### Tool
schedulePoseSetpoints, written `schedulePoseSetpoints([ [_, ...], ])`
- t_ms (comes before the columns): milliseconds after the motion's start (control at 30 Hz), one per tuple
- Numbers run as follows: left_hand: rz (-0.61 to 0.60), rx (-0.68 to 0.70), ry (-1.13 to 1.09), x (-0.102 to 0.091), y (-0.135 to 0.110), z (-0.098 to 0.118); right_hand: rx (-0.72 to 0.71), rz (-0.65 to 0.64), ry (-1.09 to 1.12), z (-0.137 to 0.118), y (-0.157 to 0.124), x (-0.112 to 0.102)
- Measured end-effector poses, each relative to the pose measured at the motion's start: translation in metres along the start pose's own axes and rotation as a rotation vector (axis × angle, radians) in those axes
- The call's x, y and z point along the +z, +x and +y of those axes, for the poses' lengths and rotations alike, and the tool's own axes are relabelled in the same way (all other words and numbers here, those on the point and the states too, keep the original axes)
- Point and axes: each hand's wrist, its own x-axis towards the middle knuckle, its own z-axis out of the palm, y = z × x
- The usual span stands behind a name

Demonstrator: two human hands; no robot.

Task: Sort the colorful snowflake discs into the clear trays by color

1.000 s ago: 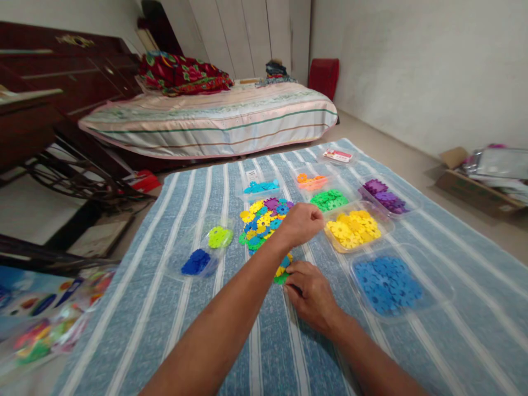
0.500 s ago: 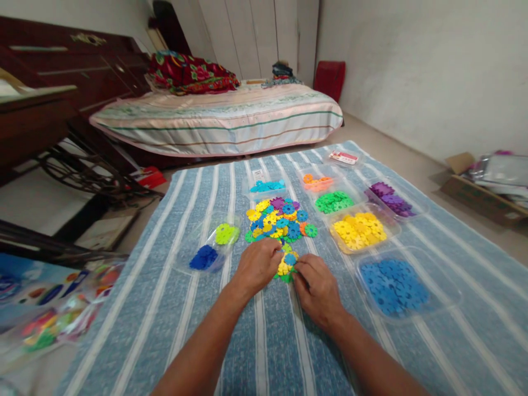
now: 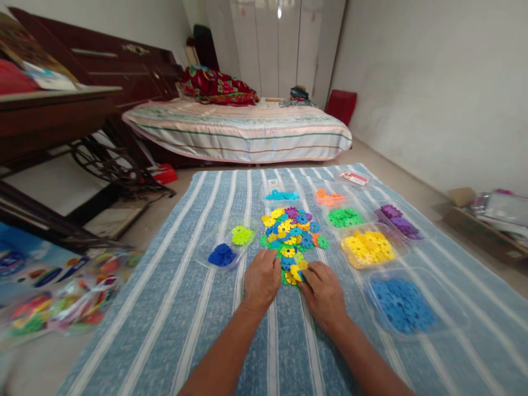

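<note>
A heap of mixed coloured plastic flower discs (image 3: 292, 234) lies in the middle of a blue striped cloth (image 3: 173, 308). Both my hands rest at the near edge of the heap. My left hand (image 3: 260, 279) lies knuckles up with its fingers curled onto the discs. My right hand (image 3: 324, 294) sits beside it, fingertips pinched at a blue and yellow disc (image 3: 297, 271). What either hand actually holds is hidden under the fingers.
Clear tubs hold sorted discs: blue (image 3: 401, 303), yellow (image 3: 368, 247), green (image 3: 345, 217), purple (image 3: 399, 221), orange (image 3: 329, 197), cyan (image 3: 282, 195), lime (image 3: 242, 235), dark blue (image 3: 221, 256). A toy bag (image 3: 61, 297) lies left, a bed (image 3: 239, 129) behind, a cardboard box (image 3: 487, 225) right.
My left hand drew back from the far side of the heap to its near edge beside my right hand. The camera tilted up and shifted, so the scene sits lower and further right.
</note>
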Motion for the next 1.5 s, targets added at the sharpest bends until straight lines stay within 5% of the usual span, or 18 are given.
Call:
schedulePoseSetpoints([
  [500,0.123,-0.008,-0.074,0.008,-0.006,-0.004,-0.104,0.037,0.063,0.005,-0.01,-0.006],
  [800,0.154,-0.015,-0.092,0.013,-0.006,-0.007,-0.005,0.051,0.196,0.002,-0.008,-0.014],
  [1033,0.135,-0.024,-0.052,0.017,-0.003,-0.009,0.247,0.019,0.312,-0.011,-0.001,-0.026],
  [1167,0.088,-0.054,-0.043,0.018,-0.001,-0.008,0.348,-0.023,0.405,-0.01,0.04,-0.024],
  [1400,0.051,-0.057,-0.056,0.023,-0.001,-0.013,0.344,0.042,0.243,0.012,0.19,0.004],
  [1500,0.06,-0.066,-0.073,0.024,-0.002,-0.015,0.358,0.042,0.183,0.02,0.212,0.015],
])
